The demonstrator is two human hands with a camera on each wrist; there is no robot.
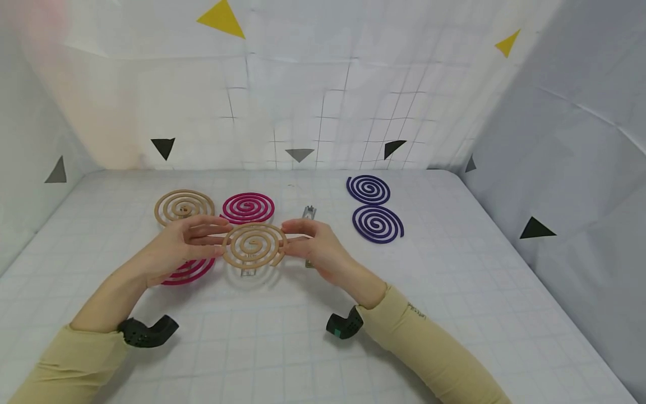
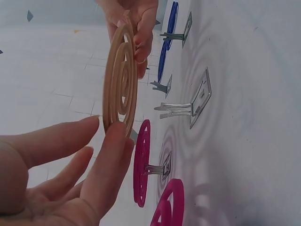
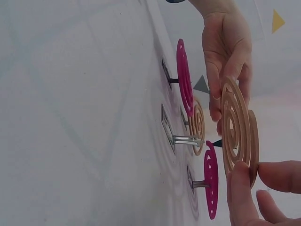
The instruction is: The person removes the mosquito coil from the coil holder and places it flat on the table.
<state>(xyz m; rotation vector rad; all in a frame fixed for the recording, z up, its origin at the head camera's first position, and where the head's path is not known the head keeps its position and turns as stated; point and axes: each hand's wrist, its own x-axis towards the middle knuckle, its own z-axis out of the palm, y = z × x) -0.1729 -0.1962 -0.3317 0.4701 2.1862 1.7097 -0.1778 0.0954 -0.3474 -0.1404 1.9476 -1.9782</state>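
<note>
A tan mosquito coil hangs level above the table, held at opposite edges by both hands. My left hand pinches its left edge between thumb and fingers; my right hand pinches the right edge. Below the coil, and apart from it, a metal stand rises from the table with its prongs up. A magenta coil is partly hidden under my left hand. Another magenta coil and a second tan coil sit farther back, raised on stands in the wrist views.
Two purple coils lie close together at the back right. Two further bare stands stand near my right hand, partly covered by it in the head view. White gridded sheets with coloured triangles enclose the table.
</note>
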